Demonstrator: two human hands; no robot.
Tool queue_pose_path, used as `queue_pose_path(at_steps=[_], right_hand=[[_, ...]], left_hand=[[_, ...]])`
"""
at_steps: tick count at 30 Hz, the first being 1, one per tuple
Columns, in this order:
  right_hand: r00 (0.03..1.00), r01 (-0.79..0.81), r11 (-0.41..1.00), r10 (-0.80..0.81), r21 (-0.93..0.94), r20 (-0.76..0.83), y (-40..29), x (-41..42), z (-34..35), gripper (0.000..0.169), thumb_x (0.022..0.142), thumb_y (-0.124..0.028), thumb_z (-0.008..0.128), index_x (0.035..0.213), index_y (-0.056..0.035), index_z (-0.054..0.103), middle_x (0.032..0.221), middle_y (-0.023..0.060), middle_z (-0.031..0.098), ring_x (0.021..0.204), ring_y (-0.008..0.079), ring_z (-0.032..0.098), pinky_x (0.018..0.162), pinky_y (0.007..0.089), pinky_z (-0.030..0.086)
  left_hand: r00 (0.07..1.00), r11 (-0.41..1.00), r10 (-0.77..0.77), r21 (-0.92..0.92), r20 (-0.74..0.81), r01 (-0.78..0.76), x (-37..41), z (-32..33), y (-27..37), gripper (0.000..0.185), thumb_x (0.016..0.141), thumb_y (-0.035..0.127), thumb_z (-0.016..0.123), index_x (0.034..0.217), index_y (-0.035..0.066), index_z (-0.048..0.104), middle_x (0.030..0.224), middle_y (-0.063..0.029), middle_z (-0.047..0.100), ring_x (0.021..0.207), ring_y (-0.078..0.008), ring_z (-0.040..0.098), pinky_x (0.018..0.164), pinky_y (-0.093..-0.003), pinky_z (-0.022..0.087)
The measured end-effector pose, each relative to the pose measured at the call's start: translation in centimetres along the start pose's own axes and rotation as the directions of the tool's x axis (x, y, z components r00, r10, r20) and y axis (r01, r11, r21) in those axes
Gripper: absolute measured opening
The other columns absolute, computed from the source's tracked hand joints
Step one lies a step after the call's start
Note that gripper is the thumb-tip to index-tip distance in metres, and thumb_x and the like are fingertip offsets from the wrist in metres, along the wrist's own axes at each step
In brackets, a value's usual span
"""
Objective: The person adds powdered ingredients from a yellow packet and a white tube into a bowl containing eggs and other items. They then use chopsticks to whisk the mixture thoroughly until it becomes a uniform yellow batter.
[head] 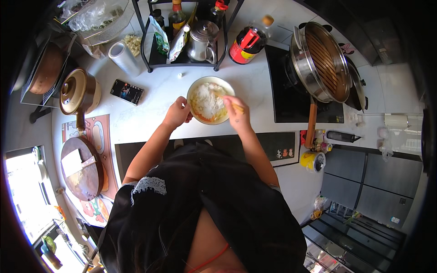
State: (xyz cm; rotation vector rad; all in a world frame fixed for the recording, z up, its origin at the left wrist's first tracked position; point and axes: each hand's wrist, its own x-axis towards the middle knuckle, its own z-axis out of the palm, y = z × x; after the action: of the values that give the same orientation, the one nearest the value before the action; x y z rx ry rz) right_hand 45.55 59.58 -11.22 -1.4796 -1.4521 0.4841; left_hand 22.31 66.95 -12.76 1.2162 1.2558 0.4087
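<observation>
A light-coloured round bowl stands on the white countertop before me. White flour lies heaped inside it, over a yellowish and orange shredded mixture that shows along the near side. My left hand grips the bowl's left rim, thumb on top. In my right hand is a wooden utensil, whose far end reaches into the flour; my fingers hide whether it is chopsticks or a spoon. A small white piece sits on the counter beyond the bowl.
Behind stand a black rack with a metal pot and a dark sauce bottle. Left are a phone, a plastic wrap roll, a lidded saucepan and a cleaver on a round board. A steamer sits on the cooktop.
</observation>
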Motion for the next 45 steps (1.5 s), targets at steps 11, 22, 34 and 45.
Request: queue_pose_path(at_steps=[11, 22, 34, 45], right_hand=[[0.934, 0.132, 0.985, -0.160, 0.107, 0.319, -4.7, 1.1, -1.7, 0.014, 0.093, -0.010, 0.067, 0.105, -0.0035, 0.068, 0.096, 0.0144, 0.071, 0.082, 0.0266, 0.069, 0.071, 0.0334, 0.054], [0.988, -0.146, 0.980, 0.152, 0.139, -0.038, -1.1, 0.7, -2.9, 0.027, 0.100, -0.021, 0.062, 0.110, 0.0042, 0.067, 0.091, 0.0103, 0.072, 0.079, 0.0141, 0.069, 0.073, 0.0256, 0.055], [0.960, -0.030, 0.996, 0.005, 0.085, 0.279, -5.2, 1.2, -3.3, 0.014, 0.094, -0.012, 0.066, 0.104, -0.0018, 0.070, 0.090, 0.0122, 0.070, 0.078, 0.0216, 0.067, 0.069, 0.0309, 0.052], [0.939, -0.318, 0.924, 0.338, 0.214, -0.064, -2.2, 1.4, -4.0, 0.026, 0.098, -0.022, 0.065, 0.102, 0.0026, 0.070, 0.083, 0.0093, 0.072, 0.073, 0.0132, 0.068, 0.067, 0.0263, 0.055]], left_hand=[[1.000, 1.000, 0.017, -0.017, 0.009, -0.017, 0.4, 0.0, -0.3, 0.020, 0.096, 0.017, 0.051, 0.100, -0.003, 0.048, 0.074, -0.0148, 0.066, 0.062, -0.0195, 0.065, 0.057, -0.0313, 0.055], [0.998, 0.997, 0.056, 0.053, -0.020, -0.054, 0.7, -0.3, -0.8, 0.020, 0.097, 0.018, 0.050, 0.098, -0.002, 0.048, 0.072, -0.0133, 0.066, 0.059, -0.0186, 0.065, 0.056, -0.0311, 0.054], [0.999, 0.996, 0.044, 0.074, -0.008, -0.044, 0.8, -0.5, -0.6, 0.020, 0.097, 0.019, 0.050, 0.099, -0.001, 0.049, 0.071, -0.0127, 0.066, 0.059, -0.0182, 0.065, 0.056, -0.0305, 0.054], [0.998, 0.991, 0.059, 0.123, -0.030, -0.055, 0.6, -0.6, -0.3, 0.020, 0.097, 0.019, 0.050, 0.099, -0.001, 0.049, 0.069, -0.0114, 0.066, 0.057, -0.0171, 0.064, 0.055, -0.0306, 0.052]])
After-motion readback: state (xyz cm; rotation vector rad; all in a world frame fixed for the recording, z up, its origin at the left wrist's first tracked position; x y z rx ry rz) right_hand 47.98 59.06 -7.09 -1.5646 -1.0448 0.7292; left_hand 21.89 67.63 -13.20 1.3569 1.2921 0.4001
